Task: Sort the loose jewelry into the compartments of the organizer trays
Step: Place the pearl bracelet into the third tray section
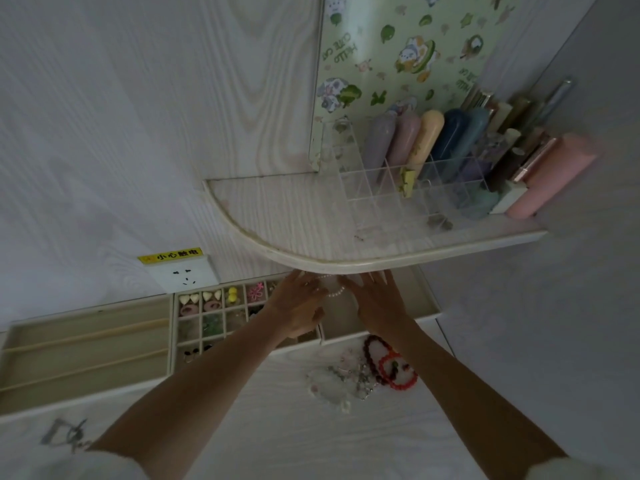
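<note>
Both hands reach into the right-hand organizer tray (429, 308) at frame center, just under the curved edge of the shelf (311, 258). A pearl bracelet (334, 291) lies between them, its visible arc running left to right across the frame; its far part is hidden by the shelf edge. The left hand (298, 306) touches the bracelet's left end, the right hand (377, 301) its right end. Fingers of both hands look extended; whether they pinch the beads cannot be told.

Left of the hands, the grid tray (175, 327) holds small earrings in square compartments. A long-slot tray (86, 355) sits at lower left.

Loose jewelry (346, 379), including a red bead bracelet (398, 374) and a dark red bracelet (372, 355), lies on the table below the right hand.

A yellow label (170, 255) above the wall socket reads "小心触电". The patterned panel (398, 46) at upper right shows "HELLO CUTE CAT".
</note>
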{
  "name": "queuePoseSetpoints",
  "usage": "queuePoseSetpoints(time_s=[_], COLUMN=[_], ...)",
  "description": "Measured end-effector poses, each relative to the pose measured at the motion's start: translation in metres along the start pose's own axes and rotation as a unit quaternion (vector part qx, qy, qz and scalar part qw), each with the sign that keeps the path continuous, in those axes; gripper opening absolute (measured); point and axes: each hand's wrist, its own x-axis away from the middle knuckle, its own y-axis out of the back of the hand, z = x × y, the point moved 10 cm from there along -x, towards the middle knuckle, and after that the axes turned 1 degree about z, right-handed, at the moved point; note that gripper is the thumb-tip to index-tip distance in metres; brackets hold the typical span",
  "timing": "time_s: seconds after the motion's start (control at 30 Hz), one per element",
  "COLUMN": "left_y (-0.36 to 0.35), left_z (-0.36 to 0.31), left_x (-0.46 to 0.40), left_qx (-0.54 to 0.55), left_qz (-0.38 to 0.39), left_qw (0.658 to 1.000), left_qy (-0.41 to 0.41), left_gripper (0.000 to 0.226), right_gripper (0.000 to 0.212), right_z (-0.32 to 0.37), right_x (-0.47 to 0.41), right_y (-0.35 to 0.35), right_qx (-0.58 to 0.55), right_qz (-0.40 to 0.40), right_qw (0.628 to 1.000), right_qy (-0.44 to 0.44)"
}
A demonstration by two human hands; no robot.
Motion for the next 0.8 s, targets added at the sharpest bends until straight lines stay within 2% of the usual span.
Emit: queuePoseSetpoints(time_s=[0.07, 0.2, 0.33, 0.4, 0.5, 0.6, 0.67, 0.73, 0.8], left_y=[0.001, 0.006, 0.0, -0.003, 0.001, 0.009, 0.017, 0.021, 0.019], left_z=[0.001, -0.002, 0.0, 0.002, 0.001, -0.002, 0.003, 0.006, 0.008], left_x=[-0.004, -0.003, 0.009, 0.011, 0.011, 0.013, 0.014, 0.015, 0.014], left_qx=[-0.005, -0.026, 0.005, 0.017, 0.034, 0.065, 0.062, 0.045, 0.05], left_qz=[0.006, 0.002, -0.012, -0.046, -0.07, -0.093, -0.095, -0.093, -0.077], left_qw=[1.0, 1.0, 1.0, 0.999, 0.997, 0.994, 0.993, 0.993, 0.993], left_qy=[0.004, 0.007, 0.014, 0.008, 0.008, 0.004, 0.035, 0.06, 0.072], left_gripper=[0.051, 0.051, 0.046, 0.046, 0.047, 0.049, 0.048, 0.048, 0.052], right_gripper=[0.072, 0.061, 0.049, 0.044, 0.049, 0.044, 0.045, 0.044, 0.043], right_z=[0.002, 0.006, 0.013, 0.017, 0.017, 0.011, -0.003, -0.009, -0.009], right_x=[-0.002, -0.003, 0.009, 0.018, 0.024, 0.021, 0.017, 0.014, 0.013], right_y=[-0.001, 0.005, 0.008, 0.004, -0.002, 0.007, 0.014, 0.016, 0.014], right_qx=[-0.025, -0.043, -0.05, -0.026, -0.032, -0.068, -0.102, -0.081, -0.047], right_qz=[0.01, -0.021, -0.055, -0.073, -0.071, -0.099, -0.108, -0.11, -0.114], right_qw=[1.0, 0.999, 0.997, 0.996, 0.995, 0.992, 0.988, 0.988, 0.99], right_qy=[-0.007, -0.019, 0.026, 0.053, 0.056, 0.029, -0.038, -0.074, -0.072])
